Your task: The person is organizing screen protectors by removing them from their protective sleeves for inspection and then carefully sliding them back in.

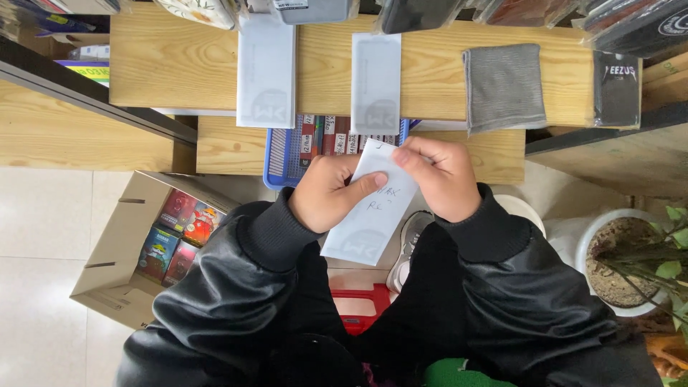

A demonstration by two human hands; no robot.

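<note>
**Both hands pinched a white packet at mid-frame**

While a cardboard box (107, 251) of colourful packs sat at lower left on the tiled floor, the left hand (331, 192) gripped the white packet (369, 215) at centre frame, thumb pressed across its face and fingers curled behind. Just right of it, the right hand (438, 178) pinched the packet's top edge between thumb and fingertips. The packet was tilted, its lower end over the person's lap. Above the hands lay a blue basket (283, 154) on a wooden shelf (172, 64), with two more white packets hanging over the shelf edge. Further right hung a grey cloth (503, 86), and at the lower right stood a white plant pot (631, 265).
</note>
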